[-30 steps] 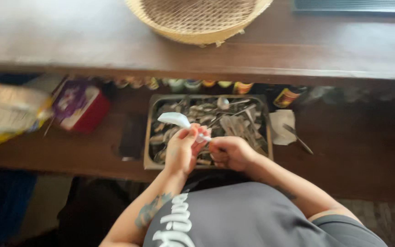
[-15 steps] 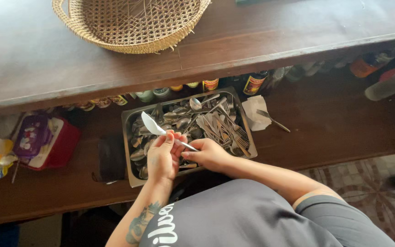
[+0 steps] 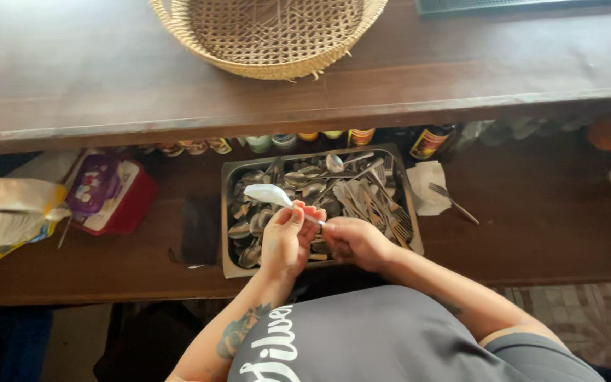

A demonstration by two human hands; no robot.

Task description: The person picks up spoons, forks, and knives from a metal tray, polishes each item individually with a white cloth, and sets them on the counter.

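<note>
Left hand (image 3: 286, 240) up over the tray (image 3: 229, 212), fingers curled tight round a spoon (image 3: 271, 197). Bowl of the spoon wrapped in white, poking out up-left above the tray's left half; handle running down-right through the fingertips. Right hand (image 3: 353, 242) just beside, fingers closed at the handle's end, knuckles over the tray's near edge. Hands almost touching, both above the near side of the tray.

Tray a metal rectangle, packed with cutlery: spoons (image 3: 298, 178) heaped left and centre, forks (image 3: 380, 205) bunched along the right. Just right of the tray, a white napkin (image 3: 429, 194), and a lone fork (image 3: 454, 203) lying slantwise partly on it. Behind the tray, a row of bottles (image 3: 429, 141) tucked under the counter (image 3: 72, 78). Up on the counter, beyond the tray, a woven basket (image 3: 270, 32). Left of the tray, a dark flat thing (image 3: 199, 230), then a red box with a purple pack (image 3: 107, 194) on top, then a yellow and white bag (image 3: 1, 216) at the far left.
</note>
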